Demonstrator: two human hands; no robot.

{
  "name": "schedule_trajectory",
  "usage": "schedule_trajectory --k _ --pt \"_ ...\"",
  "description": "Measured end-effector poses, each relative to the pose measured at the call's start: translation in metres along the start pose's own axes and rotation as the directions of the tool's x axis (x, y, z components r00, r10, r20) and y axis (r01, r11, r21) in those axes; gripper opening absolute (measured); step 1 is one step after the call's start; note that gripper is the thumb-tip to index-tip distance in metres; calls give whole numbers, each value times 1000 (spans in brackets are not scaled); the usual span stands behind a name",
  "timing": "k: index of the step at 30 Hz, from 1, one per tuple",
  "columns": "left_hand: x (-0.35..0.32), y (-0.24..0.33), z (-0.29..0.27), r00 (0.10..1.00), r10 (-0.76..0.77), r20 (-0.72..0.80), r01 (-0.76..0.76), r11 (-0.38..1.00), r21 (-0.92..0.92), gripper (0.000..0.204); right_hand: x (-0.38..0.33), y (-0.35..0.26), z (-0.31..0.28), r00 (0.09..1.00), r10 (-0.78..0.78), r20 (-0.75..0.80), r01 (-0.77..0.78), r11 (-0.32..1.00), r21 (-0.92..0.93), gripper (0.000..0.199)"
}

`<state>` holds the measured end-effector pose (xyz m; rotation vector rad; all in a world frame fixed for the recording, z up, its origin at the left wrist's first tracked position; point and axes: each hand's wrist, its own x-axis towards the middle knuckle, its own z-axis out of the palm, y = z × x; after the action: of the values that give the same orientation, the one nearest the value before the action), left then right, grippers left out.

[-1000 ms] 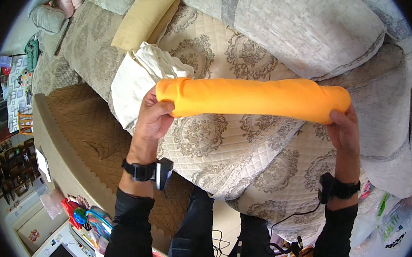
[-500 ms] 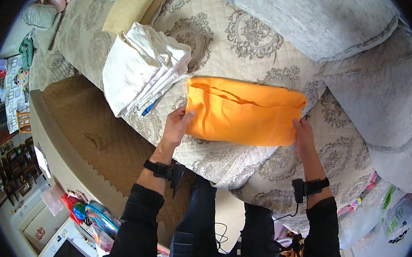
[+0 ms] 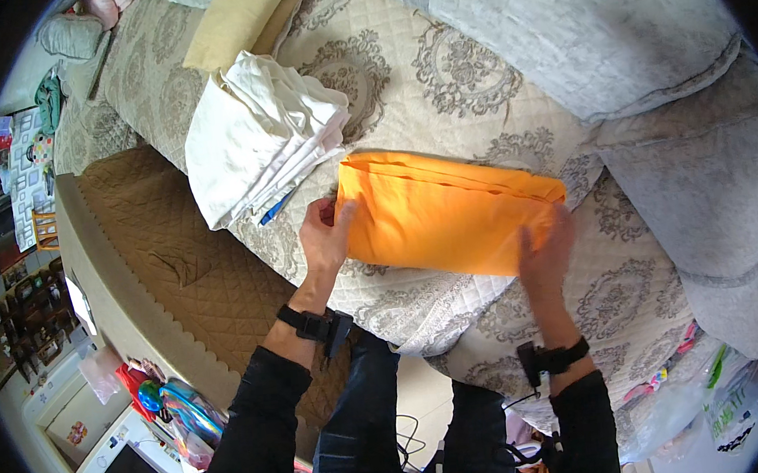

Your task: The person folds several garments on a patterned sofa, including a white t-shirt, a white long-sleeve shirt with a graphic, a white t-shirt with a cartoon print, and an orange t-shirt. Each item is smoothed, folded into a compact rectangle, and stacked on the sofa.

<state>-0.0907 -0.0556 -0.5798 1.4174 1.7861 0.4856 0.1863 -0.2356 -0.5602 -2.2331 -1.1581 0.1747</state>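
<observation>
A folded orange cloth (image 3: 440, 218) lies on the patterned sofa cover, its layered folds showing along the far edge. My left hand (image 3: 325, 232) pinches its left end between thumb and fingers. At the near right corner, my right hand (image 3: 547, 253) is over or against the cloth; its fingers are smeared by motion, so their grip does not show. A stack of folded white cloth (image 3: 262, 134) rests beyond my left hand, with a small blue thing (image 3: 276, 209) poking out under its near edge.
Large grey cushions (image 3: 595, 28) line the far right side. A beige rolled cushion (image 3: 243, 19) lies behind the white stack. At the left stands a low table with a brown quilted cover (image 3: 181, 245). Plastic bags (image 3: 727, 404) are at the lower right.
My right hand has moved left and inward from the cloth's right edge to its near right corner. The orange cloth looks flatter and smoother, while my left hand stays at its left end.
</observation>
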Motion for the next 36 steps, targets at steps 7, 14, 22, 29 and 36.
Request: schedule_trajectory --k 7,14,22,29,36 --pt "12 -15 -14 833 -265 485 304 953 -1 29 -10 -88 88 819 -259 512 307 952 -9 70" --pt "-20 31 -89 881 -145 450 243 955 -169 28 -19 -129 75 784 -416 460 193 869 456 61" --pt "-101 120 6 382 138 914 -269 963 -32 57 -10 -60 19 626 147 766 -768 -57 638 42" --pt "-46 98 26 474 764 437 -880 429 205 56 7 -21 48 662 287 692 -741 387 549 31" --pt "-24 70 67 439 511 739 -898 264 351 71 13 -53 27 979 202 37 -202 979 -2 48"
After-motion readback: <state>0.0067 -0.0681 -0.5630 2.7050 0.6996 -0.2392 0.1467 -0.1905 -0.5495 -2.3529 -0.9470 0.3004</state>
